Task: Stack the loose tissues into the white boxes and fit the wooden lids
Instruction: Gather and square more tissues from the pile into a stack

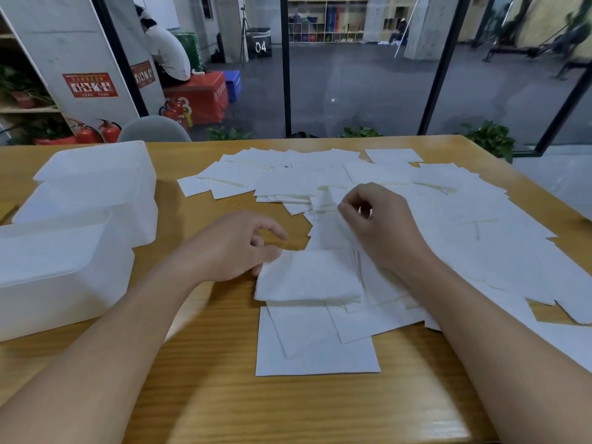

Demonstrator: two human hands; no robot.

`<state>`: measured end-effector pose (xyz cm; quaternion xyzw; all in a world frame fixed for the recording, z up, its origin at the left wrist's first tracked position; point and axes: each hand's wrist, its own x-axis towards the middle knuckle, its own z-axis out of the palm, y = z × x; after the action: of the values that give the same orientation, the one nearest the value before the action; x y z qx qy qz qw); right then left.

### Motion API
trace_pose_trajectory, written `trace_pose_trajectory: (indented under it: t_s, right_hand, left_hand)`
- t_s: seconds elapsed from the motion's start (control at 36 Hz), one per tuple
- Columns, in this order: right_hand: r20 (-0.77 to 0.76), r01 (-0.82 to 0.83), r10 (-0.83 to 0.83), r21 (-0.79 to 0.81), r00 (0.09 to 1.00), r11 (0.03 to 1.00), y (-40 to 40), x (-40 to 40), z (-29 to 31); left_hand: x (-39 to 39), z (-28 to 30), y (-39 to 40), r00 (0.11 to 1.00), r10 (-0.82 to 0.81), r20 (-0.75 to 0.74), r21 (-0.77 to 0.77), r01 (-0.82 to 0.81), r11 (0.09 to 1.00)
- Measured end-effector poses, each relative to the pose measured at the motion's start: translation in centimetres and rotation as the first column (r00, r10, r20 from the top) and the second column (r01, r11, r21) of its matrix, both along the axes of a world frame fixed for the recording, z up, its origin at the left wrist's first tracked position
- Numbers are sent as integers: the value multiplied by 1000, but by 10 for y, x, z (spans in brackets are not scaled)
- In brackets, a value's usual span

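Loose white tissues (448,219) lie spread over the middle and right of the wooden table (224,395). A small neat stack of tissues (307,277) sits in front of me. My left hand (237,245) rests at the stack's left edge, thumb on its corner, fingers loosely curled. My right hand (381,229) pinches a single tissue (330,232) between thumb and fingers just above the stack. White plastic boxes stand at the left: a near one (61,277) and stacked ones behind it (96,184). No wooden lid shows clearly.
A thin wooden piece (8,211) peeks out at the far left edge. Beyond the table's far edge are a grey chair back (153,129), glass panels and plants. A person sits far behind on a red box. Bare table lies near me.
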<state>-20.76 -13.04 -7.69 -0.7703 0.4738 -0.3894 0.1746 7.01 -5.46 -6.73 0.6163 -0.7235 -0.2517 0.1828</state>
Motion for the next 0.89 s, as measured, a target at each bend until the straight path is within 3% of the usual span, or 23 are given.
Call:
trace_pose_trajectory:
  t_s: [0.08, 0.17, 0.22, 0.31, 0.39, 0.47, 0.61, 0.81, 0.89]
  right_hand:
    - [76, -47, 46, 15, 996, 999, 7, -5, 7]
    - [97, -142, 140, 4, 985, 990, 13, -4, 12]
    - [111, -197, 196, -9, 974, 980, 18, -1, 14]
    - [154, -256, 257, -28, 954, 966, 24, 8, 12]
    - [205, -314, 310, -14, 928, 949, 29, 16, 9]
    - [237, -381, 362, 39, 902, 924, 31, 19, 8]
    - [223, -423, 413, -4, 883, 906, 33, 16, 11]
    - [1, -359, 363, -155, 932, 921, 37, 1, 20]
    - [75, -343, 351, -103, 933, 934, 37, -1, 22]
  left_hand:
    - [1, -2, 1, 999, 13, 47, -9, -13, 1000]
    - [-5, -2, 1, 996, 85, -2, -140, -85, 986]
    - [-16, 2, 2, 976, 81, -202, -177, -118, 977]
    - [-33, 7, 6, 832, 61, -551, -65, -115, 991]
    - [-44, 6, 8, 712, 62, -699, 15, -73, 997]
    - [-44, 2, 6, 688, 54, -724, 1, -78, 997]
    - [-37, -3, 1, 751, 73, -656, -95, -179, 979]
    - [-37, 8, 8, 759, -116, -640, -234, -48, 971]
    - [-35, 14, 11, 757, -161, -633, -271, -22, 962]
